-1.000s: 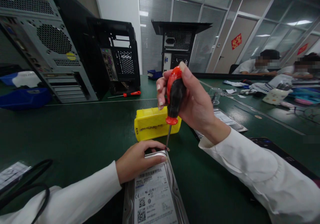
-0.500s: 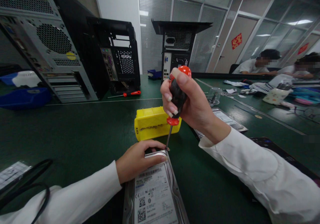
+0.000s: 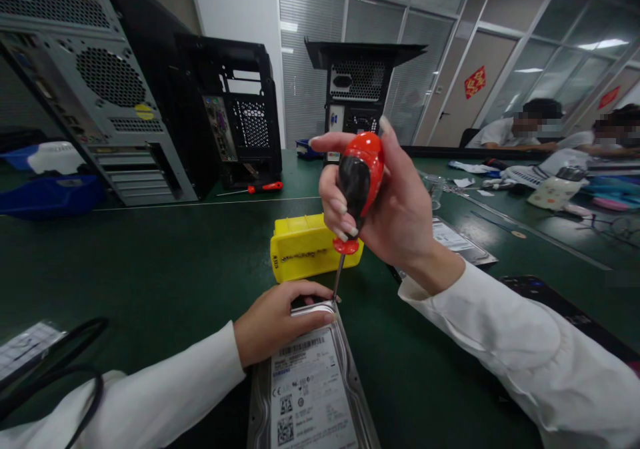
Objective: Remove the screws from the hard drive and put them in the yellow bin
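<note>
A silver hard drive (image 3: 313, 395) with a white label lies on the green table in front of me. My left hand (image 3: 280, 319) grips its far end, thumb on top and fingers over the far edge. My right hand (image 3: 385, 202) holds a red and black screwdriver (image 3: 361, 172) by its handle, with index finger and thumb raised off the grip and the other fingers around it. The shaft slants down to the drive's far right corner; the tip is partly hidden by my left fingertips. Just behind the drive is a yellow plastic bin (image 3: 305, 249).
Computer cases (image 3: 240, 112) stand at the left and back. Another red screwdriver (image 3: 265, 187) lies by them. Blue bins (image 3: 50, 195) sit at far left, a black cable (image 3: 55, 369) at near left. A second hard drive (image 3: 457, 239) and a bottle (image 3: 557, 187) are right. People (image 3: 525, 129) sit beyond.
My right index finger and thumb have opened away from the screwdriver handle, showing more of it. The handle has turned slightly. My left hand and the hard drive stay in place.
</note>
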The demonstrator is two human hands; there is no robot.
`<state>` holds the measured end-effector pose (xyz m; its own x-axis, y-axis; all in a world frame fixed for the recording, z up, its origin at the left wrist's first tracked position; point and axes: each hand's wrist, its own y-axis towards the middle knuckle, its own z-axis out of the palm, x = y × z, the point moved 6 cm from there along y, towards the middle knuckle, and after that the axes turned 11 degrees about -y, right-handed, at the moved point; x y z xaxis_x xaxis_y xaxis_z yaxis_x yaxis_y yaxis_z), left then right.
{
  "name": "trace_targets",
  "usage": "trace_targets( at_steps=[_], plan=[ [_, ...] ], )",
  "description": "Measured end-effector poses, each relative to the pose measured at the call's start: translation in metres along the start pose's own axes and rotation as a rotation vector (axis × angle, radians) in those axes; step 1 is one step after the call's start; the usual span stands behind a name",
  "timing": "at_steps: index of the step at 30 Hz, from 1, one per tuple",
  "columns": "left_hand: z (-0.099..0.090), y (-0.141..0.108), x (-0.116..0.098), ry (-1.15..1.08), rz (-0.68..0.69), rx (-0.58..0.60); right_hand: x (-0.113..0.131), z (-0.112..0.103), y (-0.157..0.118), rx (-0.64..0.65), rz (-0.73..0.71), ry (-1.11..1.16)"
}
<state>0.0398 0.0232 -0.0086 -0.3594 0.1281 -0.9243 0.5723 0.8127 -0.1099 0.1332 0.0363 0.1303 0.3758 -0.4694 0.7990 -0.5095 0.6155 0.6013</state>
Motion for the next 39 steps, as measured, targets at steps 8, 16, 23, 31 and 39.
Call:
trace_targets(
  at_steps=[8,16,23,31,39],
  plan=[
    [0.0005,-0.0008,-0.0023,-0.015,-0.024,0.007,0.0004,0.0003,0.0,0.009,0.018,-0.016],
    [0.0,-0.0005,-0.0026,0.007,-0.017,0.003,0.0036,-0.0035,0.0008,-0.046,-0.013,-0.053],
    [-0.0005,-0.0002,-0.0013,-0.004,-0.023,0.002,0.0015,-0.0022,0.0006,-0.022,-0.05,-0.011],
    [0.0004,-0.0002,-0.0043,-0.002,-0.028,0.009,-0.0022,-0.0041,0.0018,-0.077,0.007,-0.009],
    [-0.0002,-0.0009,-0.0049,0.0,-0.022,0.006,-0.0035,-0.0043,0.0007,-0.098,0.06,-0.006]
  ],
)
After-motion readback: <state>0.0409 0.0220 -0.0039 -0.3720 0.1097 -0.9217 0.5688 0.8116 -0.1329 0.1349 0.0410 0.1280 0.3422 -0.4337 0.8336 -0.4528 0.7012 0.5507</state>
